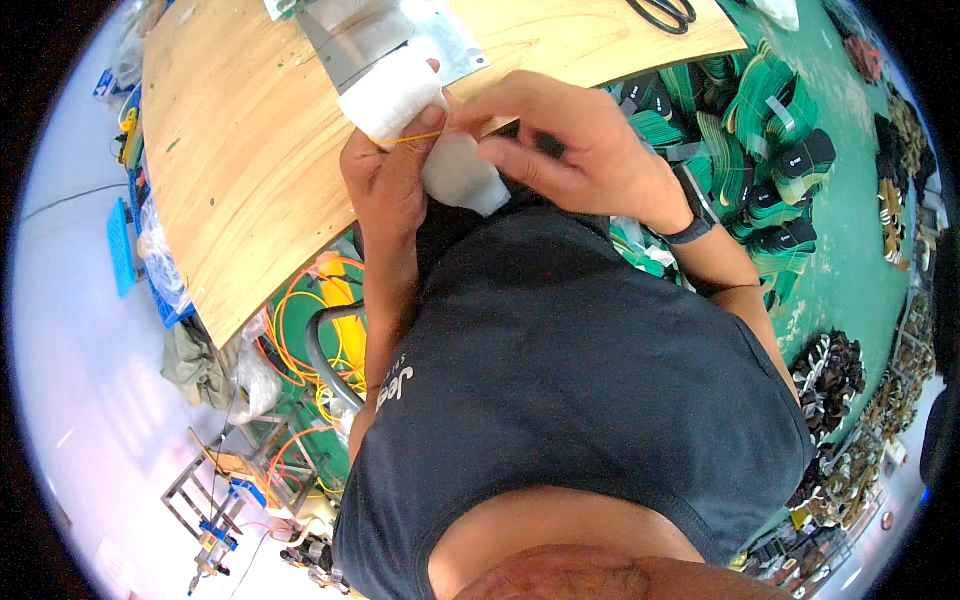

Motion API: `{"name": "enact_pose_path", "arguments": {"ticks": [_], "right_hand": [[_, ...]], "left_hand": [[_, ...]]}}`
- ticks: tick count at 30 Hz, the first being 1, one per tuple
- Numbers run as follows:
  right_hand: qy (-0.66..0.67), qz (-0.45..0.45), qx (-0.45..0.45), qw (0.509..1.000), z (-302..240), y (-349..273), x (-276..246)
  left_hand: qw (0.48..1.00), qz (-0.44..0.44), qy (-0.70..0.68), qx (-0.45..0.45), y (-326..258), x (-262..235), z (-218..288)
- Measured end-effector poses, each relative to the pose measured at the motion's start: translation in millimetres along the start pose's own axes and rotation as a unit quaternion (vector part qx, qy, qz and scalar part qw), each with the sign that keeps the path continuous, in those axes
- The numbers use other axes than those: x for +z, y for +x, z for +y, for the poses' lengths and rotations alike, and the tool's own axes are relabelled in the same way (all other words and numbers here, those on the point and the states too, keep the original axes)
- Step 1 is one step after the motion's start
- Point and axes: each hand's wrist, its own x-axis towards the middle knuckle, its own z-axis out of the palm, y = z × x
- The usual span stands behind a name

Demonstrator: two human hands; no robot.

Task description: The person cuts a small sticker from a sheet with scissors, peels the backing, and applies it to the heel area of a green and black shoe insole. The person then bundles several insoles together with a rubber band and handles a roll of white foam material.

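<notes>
My left hand (392, 170) is closed around a soft white piece of material (390, 95), with the thumb pressed on its near side. A thin yellow band (413, 138) crosses the white piece at the thumb. Below the fingers hangs a paler, rounded white part (465, 175); I cannot tell whether it belongs to the same piece. My right hand (560, 140) is close beside it, index finger and thumb apart, their tips at the white material. Its other fingers curl inward and are partly hidden. A dark band with a watch (695, 205) is on the right wrist.
Both hands are over the near edge of a wooden table (240, 170). A metal plate (455, 40) lies on it, and black cable (665, 12) at the far right. Bundled green-and-black pieces (770, 120) cover the floor to the right. Orange hoses (290, 310) and a metal frame (190, 490) are left.
</notes>
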Motion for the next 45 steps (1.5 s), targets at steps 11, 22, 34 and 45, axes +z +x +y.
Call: {"name": "enact_pose_path", "arguments": {"ticks": [11,22,34,45], "right_hand": [[0.105,0.003,0.025,0.994,21,34,0],[0.048,0.143,-0.024,0.988,23,22,-5],[-0.054,0.129,-0.105,0.985,-15,29,-48],[-0.147,0.155,-0.14,0.967,-31,30,-59]], "left_hand": [[0.996,-0.072,0.026,0.036,1,15,-2],[0.993,-0.071,0.092,0.01,3,17,-18],[0.988,-0.13,-0.05,0.073,4,20,-14],[0.974,-0.053,-0.14,0.173,23,22,-28]]}}
